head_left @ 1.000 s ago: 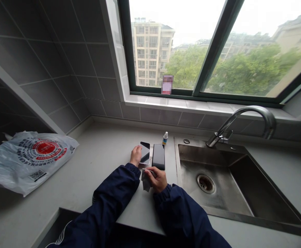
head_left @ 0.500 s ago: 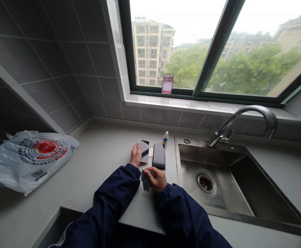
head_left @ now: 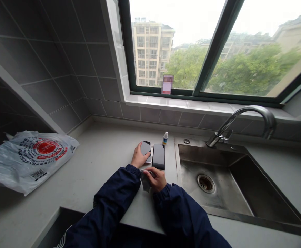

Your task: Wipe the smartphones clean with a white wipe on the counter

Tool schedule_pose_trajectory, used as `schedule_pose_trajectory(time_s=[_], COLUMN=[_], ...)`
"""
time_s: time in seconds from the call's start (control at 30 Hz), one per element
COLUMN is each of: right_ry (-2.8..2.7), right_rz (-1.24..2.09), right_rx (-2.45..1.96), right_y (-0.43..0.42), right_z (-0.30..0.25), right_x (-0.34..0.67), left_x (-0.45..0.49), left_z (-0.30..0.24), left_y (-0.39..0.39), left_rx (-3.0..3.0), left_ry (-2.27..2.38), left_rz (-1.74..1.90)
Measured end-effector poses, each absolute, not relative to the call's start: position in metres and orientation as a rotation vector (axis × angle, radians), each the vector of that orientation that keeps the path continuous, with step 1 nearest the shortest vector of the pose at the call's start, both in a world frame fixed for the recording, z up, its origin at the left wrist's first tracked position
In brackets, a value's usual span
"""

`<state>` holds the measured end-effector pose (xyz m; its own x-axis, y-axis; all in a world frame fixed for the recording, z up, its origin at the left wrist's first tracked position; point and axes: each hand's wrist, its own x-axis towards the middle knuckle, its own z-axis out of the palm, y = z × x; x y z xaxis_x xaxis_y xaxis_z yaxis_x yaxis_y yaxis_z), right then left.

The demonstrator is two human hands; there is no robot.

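Note:
My left hand (head_left: pixel 139 157) spans the lower part of a light-edged smartphone (head_left: pixel 146 147), its thumb at the right edge and its fingers along the left. The phone's glossy screen faces up. Pinched in my right hand (head_left: pixel 157 179) is a small grey cloth (head_left: pixel 145 182), its loose end hanging down over the counter. Just beyond that hand a black smartphone (head_left: pixel 158 156) lies screen up, to the right of the gripped one. A little white-capped bottle (head_left: pixel 165 138) with a blue and yellow label stands upright behind the black phone.
To the right is a steel sink (head_left: pixel 176 165) with a curved chrome faucet (head_left: pixel 246 109). A white plastic bag (head_left: pixel 70 146) with red print lies on the left of the pale counter (head_left: pixel 101 148). A window rises behind the counter.
My left hand has shifted right over the phone, and its thumb has gone from the left part of the screen to the right edge. My right hand keeps the cloth in place.

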<state>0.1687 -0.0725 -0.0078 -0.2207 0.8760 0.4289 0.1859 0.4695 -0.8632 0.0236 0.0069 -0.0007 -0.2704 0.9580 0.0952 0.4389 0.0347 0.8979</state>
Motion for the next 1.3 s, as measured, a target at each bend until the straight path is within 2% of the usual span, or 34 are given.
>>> schedule_pose_trajectory(time_s=[0.27, 0.43, 0.77, 1.03, 1.3], right_ry=[-1.708, -1.708, -1.708, -1.71, -1.692], right_rz=[0.839, 0.847, 0.867, 0.868, 0.871], right_rx=[-0.916, -0.907, -0.916, -0.936, -0.923], right_y=[-0.073, -0.072, -0.073, -0.072, -0.071], right_z=[-0.007, -0.009, -0.008, -0.01, -0.007], right_x=[0.168, 0.168, 0.167, 0.167, 0.169], left_x=[0.016, 0.02, 0.006, 0.004, -0.004], left_z=[0.012, 0.014, 0.005, 0.004, -0.014], left_y=[-0.003, -0.004, -0.003, -0.006, -0.016], left_rx=[1.688, 1.843, 1.899, 1.93, 1.936], left_ry=[1.894, 1.88, 1.697, 1.772, 1.643], left_rz=[0.782, 0.64, 0.786, 0.776, 0.952])
